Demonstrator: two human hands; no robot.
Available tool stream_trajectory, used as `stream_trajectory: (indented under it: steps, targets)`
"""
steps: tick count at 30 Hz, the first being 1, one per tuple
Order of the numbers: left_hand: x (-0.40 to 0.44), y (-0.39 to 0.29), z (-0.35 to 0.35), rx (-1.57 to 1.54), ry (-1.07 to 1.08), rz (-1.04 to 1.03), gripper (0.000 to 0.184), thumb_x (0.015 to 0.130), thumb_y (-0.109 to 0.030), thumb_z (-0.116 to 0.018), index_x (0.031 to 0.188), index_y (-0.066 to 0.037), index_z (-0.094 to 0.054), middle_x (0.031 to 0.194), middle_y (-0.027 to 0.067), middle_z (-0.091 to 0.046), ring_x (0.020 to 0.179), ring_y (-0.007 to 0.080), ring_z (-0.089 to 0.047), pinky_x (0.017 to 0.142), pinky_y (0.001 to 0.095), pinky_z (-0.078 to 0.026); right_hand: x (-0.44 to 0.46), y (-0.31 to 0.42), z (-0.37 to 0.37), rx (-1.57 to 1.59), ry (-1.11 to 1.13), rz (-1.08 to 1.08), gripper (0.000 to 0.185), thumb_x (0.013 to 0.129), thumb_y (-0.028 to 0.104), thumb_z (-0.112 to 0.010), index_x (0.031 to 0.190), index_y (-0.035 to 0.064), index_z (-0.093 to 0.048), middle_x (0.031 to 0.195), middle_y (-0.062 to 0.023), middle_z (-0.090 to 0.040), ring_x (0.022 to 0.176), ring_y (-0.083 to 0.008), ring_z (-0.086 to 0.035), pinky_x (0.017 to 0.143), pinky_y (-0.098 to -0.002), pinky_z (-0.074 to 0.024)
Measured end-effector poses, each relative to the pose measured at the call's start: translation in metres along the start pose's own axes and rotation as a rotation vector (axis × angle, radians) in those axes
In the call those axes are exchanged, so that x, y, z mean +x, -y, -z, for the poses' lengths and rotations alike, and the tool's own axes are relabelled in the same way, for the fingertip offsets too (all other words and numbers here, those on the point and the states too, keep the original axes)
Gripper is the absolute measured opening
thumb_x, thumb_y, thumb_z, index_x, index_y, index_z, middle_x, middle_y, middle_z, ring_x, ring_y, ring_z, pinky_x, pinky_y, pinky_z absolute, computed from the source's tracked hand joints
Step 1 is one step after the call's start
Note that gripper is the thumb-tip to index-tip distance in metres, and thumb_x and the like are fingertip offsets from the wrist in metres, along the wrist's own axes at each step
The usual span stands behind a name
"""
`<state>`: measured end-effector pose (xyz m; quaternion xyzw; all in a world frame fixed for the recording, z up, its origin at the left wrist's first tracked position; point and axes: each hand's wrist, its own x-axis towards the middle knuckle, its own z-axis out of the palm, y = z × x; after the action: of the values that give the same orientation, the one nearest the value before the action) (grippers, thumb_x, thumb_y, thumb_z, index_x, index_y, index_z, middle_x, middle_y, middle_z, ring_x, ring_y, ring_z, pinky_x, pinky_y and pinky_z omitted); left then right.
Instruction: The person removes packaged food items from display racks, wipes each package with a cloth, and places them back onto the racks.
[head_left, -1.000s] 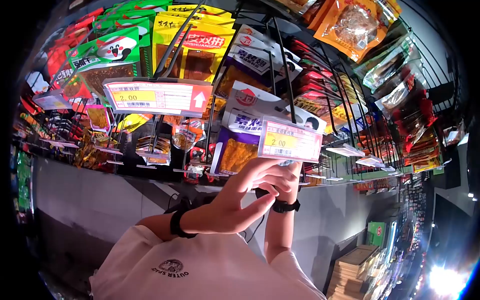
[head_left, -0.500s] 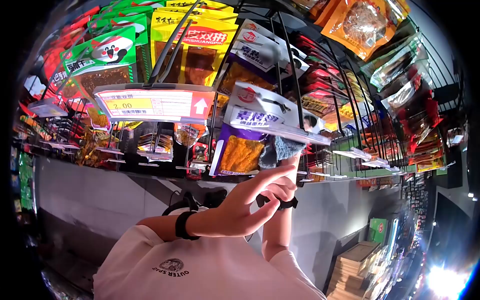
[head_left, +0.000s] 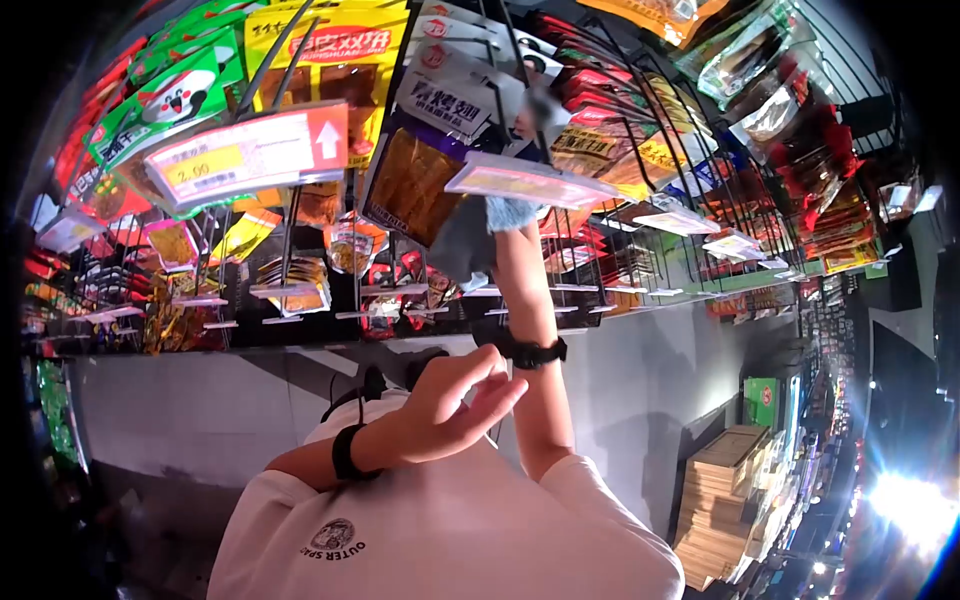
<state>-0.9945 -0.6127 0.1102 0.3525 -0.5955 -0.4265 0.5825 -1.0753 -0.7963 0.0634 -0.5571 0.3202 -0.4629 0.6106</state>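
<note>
My right hand point(head_left: 511, 232) reaches up to the hanging snack rack, its fingers mostly covered by a grey-blue cloth point(head_left: 465, 240) that it grips. Directly above it juts a price tag holder point(head_left: 530, 184). Beside the cloth hangs a purple and white snack packet point(head_left: 415, 180) with brown food showing through its window. My left hand point(head_left: 455, 400) is held low before my chest, near the right wrist, with thumb and bent fingers apart and nothing between them. Dark bands circle both wrists.
Yellow packets point(head_left: 325, 50) and green panda packets point(head_left: 175, 95) hang at the left behind a price label point(head_left: 245, 155). Red packets point(head_left: 590, 85) fill hooks at the right. Stacked cartons point(head_left: 725, 480) stand on the floor at the lower right.
The right hand with the cloth has gone further up and left, behind the price tag holder. My left hand has dropped slightly and moved left. The view has shifted.
</note>
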Motion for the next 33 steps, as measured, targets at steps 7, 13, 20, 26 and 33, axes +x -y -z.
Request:
stream_trajectory:
  steps: [7,13,20,26,33]
  targets:
    - [-0.012,0.021,0.0,0.038,-0.133,0.093,0.006,0.1,-0.003,-0.045,0.099,0.0,-0.04,0.081,0.0086,-0.052,0.063,0.0114,-0.054,0.059,0.0251,-0.046,-0.075,0.011,0.028,0.525,-0.206,-0.373,0.043,0.098,0.042,-0.054,0.125,0.0091,-0.053,0.121,-0.0055,-0.059,0.113,-0.0191,-0.057,0.094,-0.038,-0.0482]
    - [-0.005,0.036,-0.005,0.462,-0.231,-0.102,0.028,0.091,-0.004,-0.06,0.116,0.002,-0.049,0.107,0.0145,-0.06,0.087,0.0213,-0.061,0.078,0.0308,-0.049,-0.128,0.028,0.032,0.459,-0.22,-0.33,0.048,0.099,0.045,-0.05,0.128,0.007,-0.051,0.122,-0.0066,-0.059,0.112,-0.0205,-0.057,0.096,-0.0374,-0.0457]
    - [-0.009,0.05,-0.017,0.731,-0.165,-0.117,0.047,0.07,-0.008,-0.077,0.111,-0.002,-0.054,0.105,0.0159,-0.057,0.095,0.0357,-0.057,0.081,0.0426,-0.046,-0.149,0.007,0.011,0.465,-0.178,-0.42,0.054,0.102,0.047,-0.041,0.134,0.004,-0.046,0.123,-0.0059,-0.057,0.113,-0.0172,-0.055,0.095,-0.0325,-0.0451]
    - [-0.018,0.077,-0.014,0.702,-0.087,-0.125,0.022,0.073,0.0,-0.071,0.085,-0.001,-0.052,0.077,0.0139,-0.055,0.071,0.0352,-0.056,0.062,0.0431,-0.043,-0.152,-0.023,0.018,0.383,-0.119,-0.319,0.048,0.103,0.04,-0.041,0.136,0.0041,-0.044,0.129,-0.0061,-0.053,0.115,-0.0157,-0.051,0.101,-0.033,-0.0388]
    - [-0.02,0.076,-0.008,0.58,-0.259,-0.03,0.012,0.083,0.002,-0.061,0.084,0.001,-0.049,0.073,0.0117,-0.053,0.061,0.0239,-0.056,0.055,0.0308,-0.044,-0.175,-0.026,0.021,0.336,0.076,-0.379,0.045,0.103,0.025,-0.044,0.141,0.0007,-0.04,0.138,-0.007,-0.047,0.126,-0.0149,-0.044,0.108,-0.0315,-0.0322]
